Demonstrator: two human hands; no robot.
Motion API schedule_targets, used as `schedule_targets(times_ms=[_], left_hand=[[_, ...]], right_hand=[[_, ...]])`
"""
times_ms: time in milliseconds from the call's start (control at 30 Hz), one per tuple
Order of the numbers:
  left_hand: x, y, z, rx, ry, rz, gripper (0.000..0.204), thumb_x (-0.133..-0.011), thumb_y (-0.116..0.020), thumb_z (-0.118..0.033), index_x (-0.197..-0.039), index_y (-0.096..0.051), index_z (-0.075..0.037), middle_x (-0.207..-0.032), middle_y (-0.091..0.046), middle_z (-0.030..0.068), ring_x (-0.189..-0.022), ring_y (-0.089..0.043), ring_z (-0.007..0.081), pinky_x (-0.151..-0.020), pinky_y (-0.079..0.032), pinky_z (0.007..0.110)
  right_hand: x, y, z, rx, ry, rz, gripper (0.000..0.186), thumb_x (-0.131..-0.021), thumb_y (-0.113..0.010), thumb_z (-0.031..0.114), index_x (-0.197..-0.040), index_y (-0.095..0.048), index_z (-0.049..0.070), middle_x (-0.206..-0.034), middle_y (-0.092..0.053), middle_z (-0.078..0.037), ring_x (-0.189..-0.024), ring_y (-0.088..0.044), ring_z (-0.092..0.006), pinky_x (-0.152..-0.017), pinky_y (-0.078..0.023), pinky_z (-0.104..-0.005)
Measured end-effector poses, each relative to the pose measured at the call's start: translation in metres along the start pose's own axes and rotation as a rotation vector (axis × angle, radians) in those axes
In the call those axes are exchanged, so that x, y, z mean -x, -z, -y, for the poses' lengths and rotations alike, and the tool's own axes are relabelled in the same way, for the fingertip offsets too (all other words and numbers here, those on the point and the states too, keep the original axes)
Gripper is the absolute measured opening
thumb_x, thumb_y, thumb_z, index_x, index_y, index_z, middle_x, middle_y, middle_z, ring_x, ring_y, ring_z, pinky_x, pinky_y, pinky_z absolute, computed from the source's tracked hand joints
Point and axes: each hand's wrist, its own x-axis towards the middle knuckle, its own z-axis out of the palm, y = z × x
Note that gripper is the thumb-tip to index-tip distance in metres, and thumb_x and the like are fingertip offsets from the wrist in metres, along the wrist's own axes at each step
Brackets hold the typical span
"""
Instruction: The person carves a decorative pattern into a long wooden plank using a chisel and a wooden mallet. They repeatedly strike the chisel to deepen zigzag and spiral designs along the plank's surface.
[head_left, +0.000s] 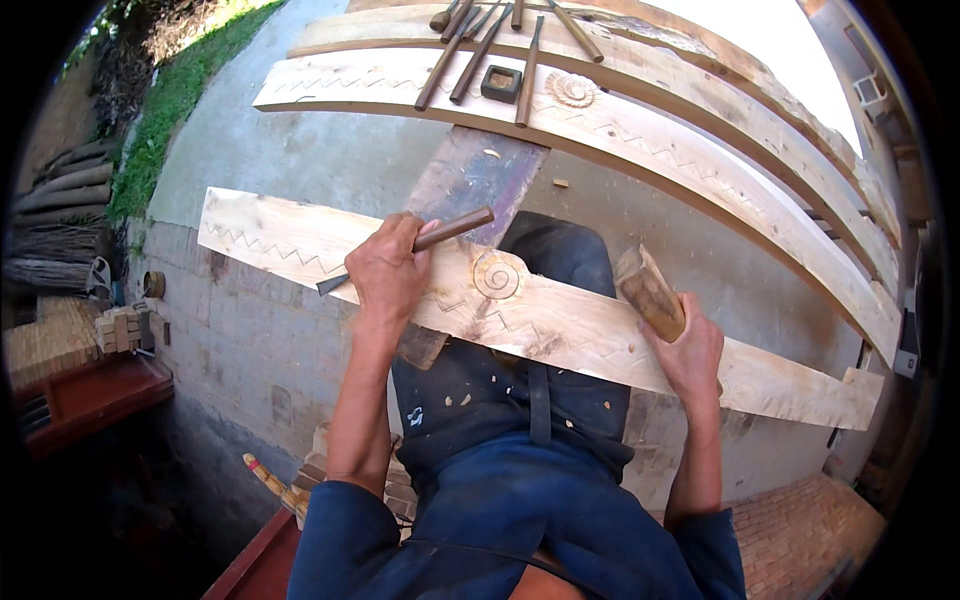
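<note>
Across my lap lies a long pale board (590, 315) with a carved spiral (497, 275) and a zigzag line cut along it. My left hand (388, 268) is closed around a wood chisel (455, 228); its brown handle points up to the right. The chisel's dark blade sticks out at the lower left, over the zigzag. To the right, my right hand (688, 350) grips a wooden mallet (652, 290), a worn block raised at the board's far edge. The mallet is apart from the chisel.
Beyond the lap board, several thick planks (700, 180) run side by side, one with a carved flower (572, 90). Several chisels (475, 60) and a small dark square box (501, 83) rest on them. Stacked logs (65, 190) and a red metal frame (100, 395) are at left.
</note>
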Motion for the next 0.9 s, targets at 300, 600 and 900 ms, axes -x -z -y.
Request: schedule_targets(times_ms=[300, 600, 900], left_hand=[[0.025, 0.006, -0.003, 0.063, -0.046, -0.102, 0.011, -0.092, -0.080, -0.021, -0.095, -0.075, -0.011, -0.098, -0.076, 0.0049, -0.081, -0.075, 0.0299, -0.066, -0.055, 0.041], [0.035, 0.019, -0.013, 0.189, -0.123, 0.017, 0.045, -0.074, -0.094, -0.030, -0.111, -0.078, -0.012, -0.120, -0.076, 0.0060, -0.096, -0.078, 0.0283, -0.079, -0.062, 0.037], [-0.008, -0.009, -0.057, 0.050, -0.093, 0.091, 0.034, -0.081, -0.089, -0.026, -0.110, -0.076, -0.013, -0.106, -0.076, 0.0077, -0.090, -0.074, 0.0317, -0.074, -0.057, 0.043]], right_hand=[[0.015, -0.011, -0.002, 0.057, 0.001, -0.089, 0.050, -0.079, -0.092, 0.038, -0.107, -0.066, 0.007, -0.088, -0.076, -0.021, -0.084, -0.075, -0.0422, -0.075, -0.058, -0.0480], [0.015, -0.009, -0.004, 0.074, 0.026, -0.107, 0.048, -0.080, -0.091, 0.039, -0.107, -0.066, 0.008, -0.088, -0.076, -0.021, -0.083, -0.075, -0.0422, -0.074, -0.058, -0.0483], [0.015, -0.007, -0.001, 0.022, 0.004, -0.093, 0.049, -0.078, -0.093, 0.036, -0.109, -0.066, 0.008, -0.087, -0.076, -0.020, -0.083, -0.075, -0.0414, -0.073, -0.058, -0.0484]])
